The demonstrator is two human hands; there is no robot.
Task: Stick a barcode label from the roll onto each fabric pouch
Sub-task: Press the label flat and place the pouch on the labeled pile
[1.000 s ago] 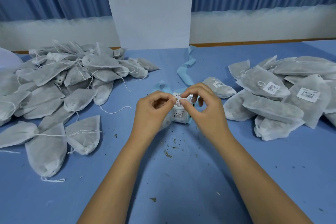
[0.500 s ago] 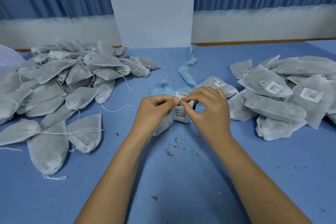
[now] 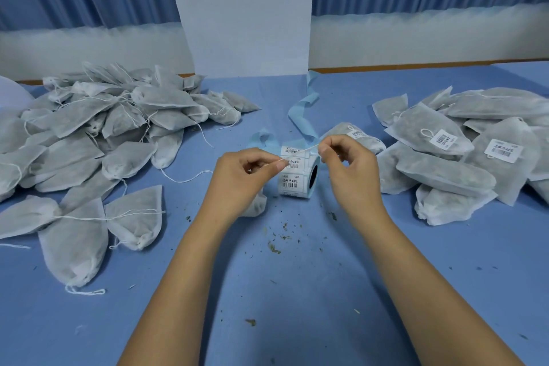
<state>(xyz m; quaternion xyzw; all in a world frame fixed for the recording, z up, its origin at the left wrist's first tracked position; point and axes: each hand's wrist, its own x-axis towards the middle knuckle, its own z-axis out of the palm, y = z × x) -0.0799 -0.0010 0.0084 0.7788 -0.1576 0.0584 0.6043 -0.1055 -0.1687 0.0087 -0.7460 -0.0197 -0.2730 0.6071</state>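
Blue cloth tabletop (image 3: pixel 297 291), left hand (image 3: pixel 240 175) and right hand (image 3: pixel 353 169) pinching taut white string (image 3: pixel 298 154), label roll (image 3: pixel 297 181) behind.

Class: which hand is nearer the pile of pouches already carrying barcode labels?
Right. The right hand sits just beside the labelled pile; the left hand is farther off, on the other side of the label roll.

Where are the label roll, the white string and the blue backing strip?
label roll (image 3: pixel 292 177): head view, on its outer labels.
white string (image 3: pixel 299 153): head view, middle of its taut span.
blue backing strip (image 3: pixel 301 123): head view, on its wide lower bend.
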